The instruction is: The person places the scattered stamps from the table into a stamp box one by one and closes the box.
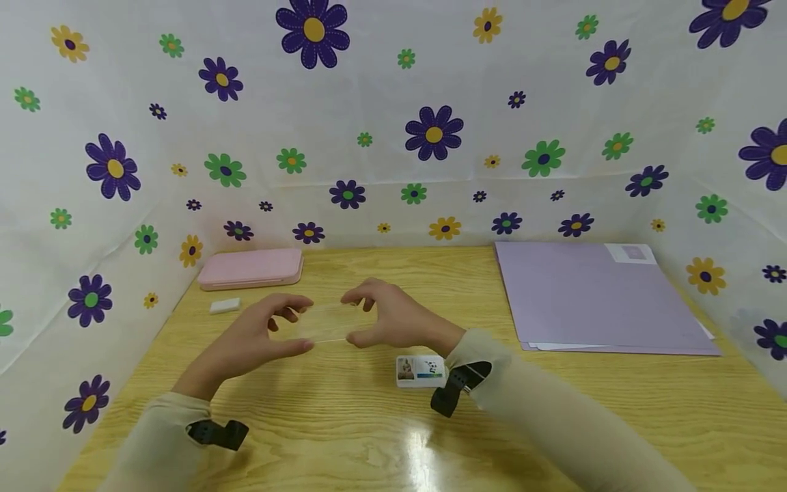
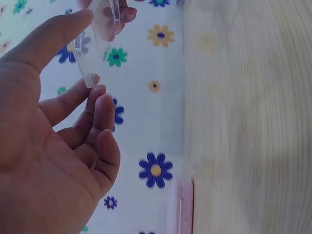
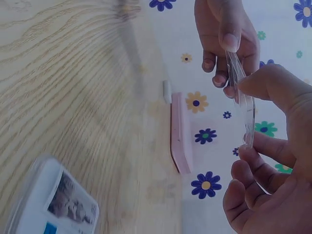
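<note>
Between both hands, above the wooden table, is a thin clear plastic lid or shallow case (image 1: 328, 322). My left hand (image 1: 258, 335) pinches its left end, thumb on the near edge and fingertips at the far edge. The right hand (image 1: 396, 314) grips the opposite end the same way. In the left wrist view the clear plastic piece (image 2: 100, 41) shows raised side walls. Below the right wrist lies a small white box (image 1: 420, 371) with printed pictures on top, partly covered by the sleeve; its rounded corner shows in the right wrist view.
A pink pencil case (image 1: 251, 268) lies at the back left, with a white eraser-like block (image 1: 225, 305) in front of it. To the right is a purple folder (image 1: 596, 294) with papers poking out. Flower-printed cloth (image 1: 381, 164) stands around the table's back and sides.
</note>
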Demonstrator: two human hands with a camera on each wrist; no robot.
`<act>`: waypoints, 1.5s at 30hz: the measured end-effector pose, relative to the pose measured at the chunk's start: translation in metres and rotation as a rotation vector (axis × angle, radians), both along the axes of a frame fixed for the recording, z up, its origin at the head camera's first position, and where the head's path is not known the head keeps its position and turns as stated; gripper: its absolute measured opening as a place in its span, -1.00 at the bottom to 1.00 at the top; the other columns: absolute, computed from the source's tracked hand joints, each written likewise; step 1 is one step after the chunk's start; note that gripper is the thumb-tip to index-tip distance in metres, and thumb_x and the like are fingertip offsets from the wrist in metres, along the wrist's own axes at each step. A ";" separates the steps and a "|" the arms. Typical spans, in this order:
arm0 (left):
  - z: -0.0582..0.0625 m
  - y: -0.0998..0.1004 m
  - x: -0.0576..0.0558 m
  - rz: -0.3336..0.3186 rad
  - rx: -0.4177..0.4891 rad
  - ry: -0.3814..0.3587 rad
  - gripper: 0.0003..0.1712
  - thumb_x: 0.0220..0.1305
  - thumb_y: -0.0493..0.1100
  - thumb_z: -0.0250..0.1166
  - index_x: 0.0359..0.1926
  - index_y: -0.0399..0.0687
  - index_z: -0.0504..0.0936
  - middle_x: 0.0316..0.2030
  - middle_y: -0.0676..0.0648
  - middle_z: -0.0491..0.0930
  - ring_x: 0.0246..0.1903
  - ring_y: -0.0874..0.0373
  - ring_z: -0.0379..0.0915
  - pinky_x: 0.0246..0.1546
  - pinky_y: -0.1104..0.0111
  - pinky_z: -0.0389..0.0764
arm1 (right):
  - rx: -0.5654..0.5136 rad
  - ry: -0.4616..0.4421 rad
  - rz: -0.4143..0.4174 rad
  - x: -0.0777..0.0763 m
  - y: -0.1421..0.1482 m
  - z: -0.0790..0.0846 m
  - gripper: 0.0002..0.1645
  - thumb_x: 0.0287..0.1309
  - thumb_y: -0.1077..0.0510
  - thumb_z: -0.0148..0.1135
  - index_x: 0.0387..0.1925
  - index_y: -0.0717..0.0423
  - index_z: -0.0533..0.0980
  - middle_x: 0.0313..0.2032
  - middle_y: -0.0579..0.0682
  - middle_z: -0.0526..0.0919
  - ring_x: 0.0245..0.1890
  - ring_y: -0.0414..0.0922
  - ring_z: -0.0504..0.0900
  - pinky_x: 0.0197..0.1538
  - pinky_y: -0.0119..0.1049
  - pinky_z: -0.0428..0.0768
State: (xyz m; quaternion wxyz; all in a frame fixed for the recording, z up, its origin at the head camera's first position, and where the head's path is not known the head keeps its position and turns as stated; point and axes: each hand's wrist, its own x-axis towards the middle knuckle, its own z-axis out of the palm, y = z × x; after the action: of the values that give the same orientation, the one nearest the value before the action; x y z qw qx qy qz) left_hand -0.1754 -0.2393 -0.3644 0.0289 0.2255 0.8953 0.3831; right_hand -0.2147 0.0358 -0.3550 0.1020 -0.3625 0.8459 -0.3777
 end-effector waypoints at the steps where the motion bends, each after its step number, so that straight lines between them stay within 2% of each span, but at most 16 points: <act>1: 0.001 0.003 0.000 0.000 -0.001 0.007 -0.33 0.15 0.08 0.48 0.24 0.07 0.48 0.07 0.02 0.49 0.01 0.08 0.40 -0.05 0.09 0.41 | -0.007 0.002 0.003 0.001 0.004 0.001 -0.35 0.05 0.01 0.44 0.21 0.00 0.50 0.05 -0.16 0.49 -0.06 -0.17 0.44 -0.06 -0.23 0.50; 11: -0.005 0.039 0.004 -0.036 0.042 0.061 -0.35 0.10 0.11 0.50 0.20 0.16 0.50 0.01 0.09 0.49 -0.05 0.14 0.40 -0.11 0.14 0.42 | -0.027 0.021 -0.001 0.012 0.047 0.003 -0.34 0.05 0.00 0.45 0.22 -0.01 0.50 0.04 -0.16 0.49 -0.02 -0.15 0.44 -0.11 -0.16 0.51; 15: -0.002 0.052 0.003 -0.047 0.044 0.080 -0.33 0.07 0.15 0.51 0.20 0.19 0.52 -0.01 0.11 0.49 -0.06 0.16 0.40 -0.14 0.15 0.44 | -0.029 0.042 -0.020 0.015 0.060 0.005 -0.35 0.06 -0.01 0.45 0.21 -0.03 0.50 0.04 -0.17 0.49 -0.03 -0.14 0.45 -0.15 -0.14 0.52; 22: -0.006 0.073 0.002 -0.059 0.063 0.107 -0.34 0.03 0.19 0.53 0.17 0.25 0.56 -0.04 0.15 0.50 -0.11 0.19 0.41 -0.20 0.16 0.46 | -0.021 0.037 -0.062 0.020 0.080 0.001 -0.38 0.04 0.00 0.47 0.18 -0.10 0.51 0.04 -0.23 0.49 -0.04 -0.17 0.45 -0.13 -0.06 0.53; 28: -0.010 0.088 0.000 -0.091 0.073 0.072 -0.33 0.02 0.17 0.53 0.17 0.23 0.56 -0.03 0.15 0.50 -0.09 0.12 0.43 -0.16 0.06 0.48 | -0.019 0.033 -0.071 0.024 0.096 -0.003 -0.37 0.03 0.01 0.48 0.17 -0.06 0.52 0.01 -0.15 0.50 -0.05 -0.13 0.45 -0.15 -0.08 0.52; 34: -0.015 0.102 -0.002 -0.143 0.063 -0.006 -0.30 0.04 0.15 0.53 0.21 0.18 0.54 0.05 0.06 0.49 -0.02 0.00 0.43 -0.10 -0.01 0.49 | -0.031 0.005 -0.073 0.028 0.112 -0.011 -0.34 0.01 -0.01 0.51 0.17 -0.04 0.51 0.00 -0.08 0.51 -0.05 0.02 0.47 -0.16 0.03 0.53; 37: -0.018 0.108 -0.003 -0.163 0.044 -0.033 -0.28 0.04 0.14 0.53 0.22 0.14 0.53 0.07 0.01 0.49 -0.01 -0.04 0.43 -0.09 0.00 0.49 | -0.021 -0.005 -0.070 0.030 0.118 -0.017 -0.34 0.01 -0.04 0.51 0.17 -0.05 0.51 0.01 -0.05 0.52 -0.04 0.06 0.47 -0.17 0.00 0.53; 41: -0.023 0.113 -0.003 -0.179 0.003 -0.053 -0.26 0.05 0.11 0.53 0.25 0.04 0.52 0.08 -0.05 0.49 -0.02 -0.05 0.42 -0.09 0.04 0.48 | -0.002 -0.019 -0.064 0.030 0.123 -0.023 -0.34 0.02 -0.05 0.51 0.17 -0.07 0.50 0.03 -0.01 0.52 -0.06 0.02 0.47 -0.18 -0.08 0.52; 45: -0.026 0.115 -0.003 -0.186 -0.048 -0.062 -0.25 0.06 0.09 0.53 0.26 0.01 0.52 0.07 -0.05 0.49 -0.03 0.00 0.41 -0.10 0.12 0.47 | 0.004 -0.039 -0.061 0.031 0.124 -0.029 -0.33 0.01 -0.01 0.52 0.17 0.00 0.50 0.05 0.02 0.52 -0.06 0.00 0.46 -0.17 -0.04 0.52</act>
State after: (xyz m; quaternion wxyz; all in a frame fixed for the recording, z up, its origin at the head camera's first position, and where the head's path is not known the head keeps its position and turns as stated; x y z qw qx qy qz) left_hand -0.1786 -0.1238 -0.3903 0.0973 0.2950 0.8781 0.3640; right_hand -0.1836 0.1594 -0.3838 0.1074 -0.3292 0.8551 -0.3860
